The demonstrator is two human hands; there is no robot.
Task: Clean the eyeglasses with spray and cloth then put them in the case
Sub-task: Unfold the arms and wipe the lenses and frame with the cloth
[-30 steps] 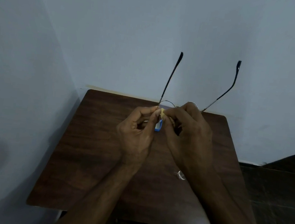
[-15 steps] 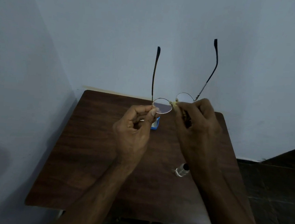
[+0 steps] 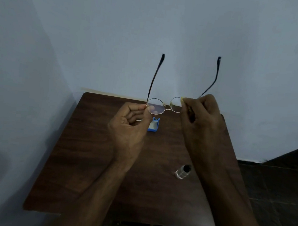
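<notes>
Wiping step in hand: left hand (image 3: 131, 122) pinches one lens rim of the eyeglasses (image 3: 165, 107), right hand (image 3: 203, 117) pinches a yellow cloth (image 3: 182, 98) against the other lens, both above the tabletop (image 3: 86, 161). Next move likely calls for light rubbing with the frame supported

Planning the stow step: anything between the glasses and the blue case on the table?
Nothing visible. The left hand and the right hand, which pinches a cloth on one lens, hold the eyeglasses in the air, just over the blue case in this view. The spray bottle lies aside, nearer the person.
</notes>
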